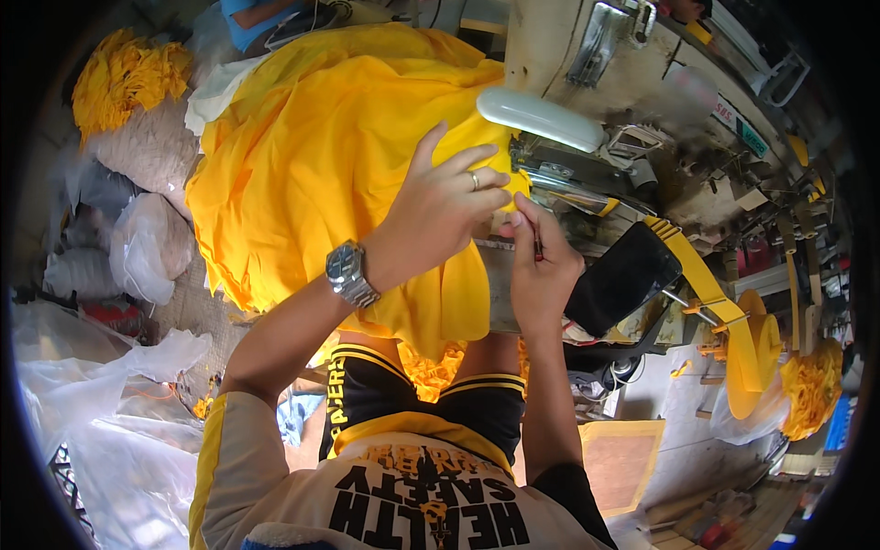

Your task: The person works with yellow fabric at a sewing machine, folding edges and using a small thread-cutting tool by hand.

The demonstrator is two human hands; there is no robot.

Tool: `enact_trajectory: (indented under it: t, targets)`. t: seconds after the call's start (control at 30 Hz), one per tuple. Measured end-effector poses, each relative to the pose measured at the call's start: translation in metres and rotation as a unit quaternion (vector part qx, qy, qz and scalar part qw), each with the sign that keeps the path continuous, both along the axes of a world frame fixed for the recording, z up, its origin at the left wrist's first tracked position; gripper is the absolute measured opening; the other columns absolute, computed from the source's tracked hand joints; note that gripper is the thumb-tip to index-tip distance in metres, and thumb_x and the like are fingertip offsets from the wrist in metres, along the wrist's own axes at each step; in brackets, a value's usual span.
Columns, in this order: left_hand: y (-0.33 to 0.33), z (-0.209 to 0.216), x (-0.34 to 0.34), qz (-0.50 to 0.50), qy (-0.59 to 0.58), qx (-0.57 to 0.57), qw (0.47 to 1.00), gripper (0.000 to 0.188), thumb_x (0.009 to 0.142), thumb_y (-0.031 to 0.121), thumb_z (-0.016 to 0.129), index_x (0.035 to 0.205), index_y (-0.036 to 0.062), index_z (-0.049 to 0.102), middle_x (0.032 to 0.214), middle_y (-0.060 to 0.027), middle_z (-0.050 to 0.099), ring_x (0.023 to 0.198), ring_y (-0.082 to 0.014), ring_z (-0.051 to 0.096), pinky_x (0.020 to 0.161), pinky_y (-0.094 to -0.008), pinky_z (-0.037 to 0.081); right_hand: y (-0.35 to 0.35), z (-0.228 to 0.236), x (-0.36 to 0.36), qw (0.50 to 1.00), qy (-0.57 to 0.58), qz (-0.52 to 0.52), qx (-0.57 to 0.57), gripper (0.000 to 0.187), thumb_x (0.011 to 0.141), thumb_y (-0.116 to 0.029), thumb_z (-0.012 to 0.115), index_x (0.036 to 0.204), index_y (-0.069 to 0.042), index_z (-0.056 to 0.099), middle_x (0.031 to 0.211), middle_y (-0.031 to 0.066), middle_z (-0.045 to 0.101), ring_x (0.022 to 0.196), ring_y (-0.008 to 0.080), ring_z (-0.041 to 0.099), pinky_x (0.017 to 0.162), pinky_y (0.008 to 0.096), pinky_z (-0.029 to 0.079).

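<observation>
Bulging sacks (147, 151) flank rippled yellow cloth (293, 174) under spread left fingers (461, 186).

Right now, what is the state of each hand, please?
Left hand: open, spread over the yellow cloth.
Right hand: closed on a small dark tool.

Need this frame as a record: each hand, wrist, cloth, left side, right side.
left hand: spread over the yellow cloth, ring on one finger
right hand: fingertips by the cloth's edge; slim dark tool in its grip, kind unclear
left wrist: metal watch
yellow cloth: large, draped in folds
left side: yellow bundle, clear plastic
right side: black phone, yellow strip
</observation>
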State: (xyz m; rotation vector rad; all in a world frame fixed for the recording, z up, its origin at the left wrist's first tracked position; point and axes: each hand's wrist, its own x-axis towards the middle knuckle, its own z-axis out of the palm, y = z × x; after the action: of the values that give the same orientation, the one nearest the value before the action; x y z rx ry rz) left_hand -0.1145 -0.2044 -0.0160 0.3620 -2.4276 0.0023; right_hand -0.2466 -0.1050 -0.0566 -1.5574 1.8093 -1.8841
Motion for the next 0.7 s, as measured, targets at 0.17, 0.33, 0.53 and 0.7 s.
enact_trajectory:
  t: [0.17, 0.33, 0.53, 0.7]
  targets:
    - [-0.022, -0.002, -0.011, -0.008, 0.028, -0.009, 1.0, 0.019, 0.078, 0.005, 0.061, 0.091, 0.011, 0.072, 0.101, -0.0011, 0.068, 0.119, -0.022, 0.054, 0.111, -0.0618, 0.02, 0.007, 0.007, -0.001, 0.99, 0.118, -0.026, 0.077, 0.037, 0.089, -0.002, 0.063, 0.125, -0.004, 0.058, 0.08, 0.0205, 0.066, 0.069, 0.0216, 0.071, 0.059, 0.0301, 0.051]
    - [-0.036, -0.004, -0.014, 0.0, 0.019, -0.02, 1.0, 0.021, 0.079, 0.006, 0.057, 0.092, 0.0111, 0.073, 0.101, -0.0035, 0.067, 0.116, -0.0219, 0.056, 0.109, -0.0652, 0.019, 0.021, 0.002, 0.005, 0.99, 0.086, -0.018, 0.112, 0.047, 0.087, 0.0, 0.064, 0.133, -0.007, 0.052, 0.066, 0.0115, 0.06, 0.054, 0.0158, 0.058, 0.055, 0.0266, 0.047]
    - [-0.054, -0.013, -0.02, -0.033, 0.099, 0.16, 0.982, 0.025, 0.078, 0.011, 0.055, 0.097, 0.0077, 0.072, 0.106, -0.0058, 0.064, 0.111, -0.0259, 0.056, 0.109, -0.053, 0.028, 0.036, -0.04, 0.018, 0.998, -0.014, -0.002, 0.062, 0.045, 0.087, 0.001, 0.064, 0.129, -0.006, 0.049, 0.071, 0.0064, 0.058, 0.06, 0.0106, 0.052, 0.056, 0.0235, 0.044]
    - [-0.071, -0.034, -0.008, -0.053, 0.206, 0.277, 0.937, 0.031, 0.081, 0.014, 0.057, 0.109, 0.0077, 0.07, 0.121, -0.0101, 0.059, 0.118, -0.0272, 0.049, 0.105, -0.0379, 0.034, 0.035, -0.035, 0.007, 0.989, -0.039, 0.035, 0.135, 0.034, 0.083, -0.004, 0.07, 0.114, -0.007, 0.057, 0.073, 0.0086, 0.059, 0.06, 0.0157, 0.056, 0.057, 0.0289, 0.047]
